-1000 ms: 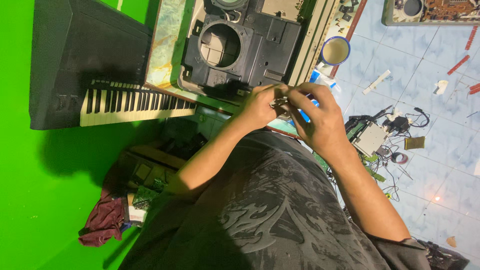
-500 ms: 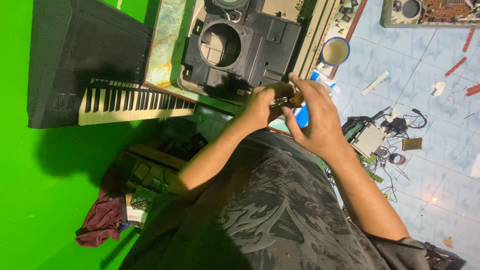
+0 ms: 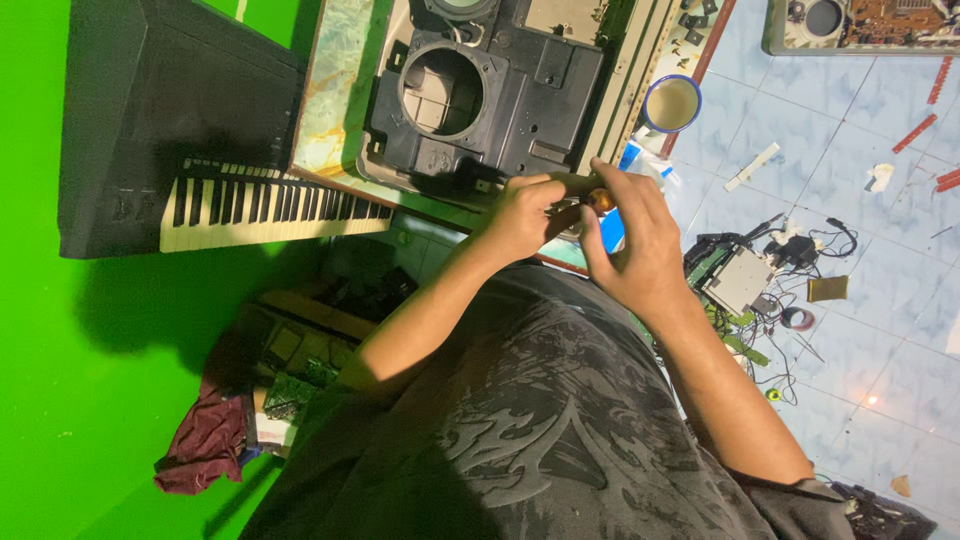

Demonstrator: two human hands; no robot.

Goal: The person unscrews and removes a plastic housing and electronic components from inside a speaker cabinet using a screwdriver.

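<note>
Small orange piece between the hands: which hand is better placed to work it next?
Right, probably. The right hand has its fingertips around the small orange piece, while the left hand wraps the pale shaft behind it, steadying.

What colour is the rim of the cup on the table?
Blue, around the cup of pale brown drink; head view.

A small brownish part (image 3: 598, 200), mid-frame, is largely hidden between both hands (image 3: 520, 215) (image 3: 630, 240); its kind cannot be told. A circuit-board tray (image 3: 860, 25) is cropped upper right.
</note>
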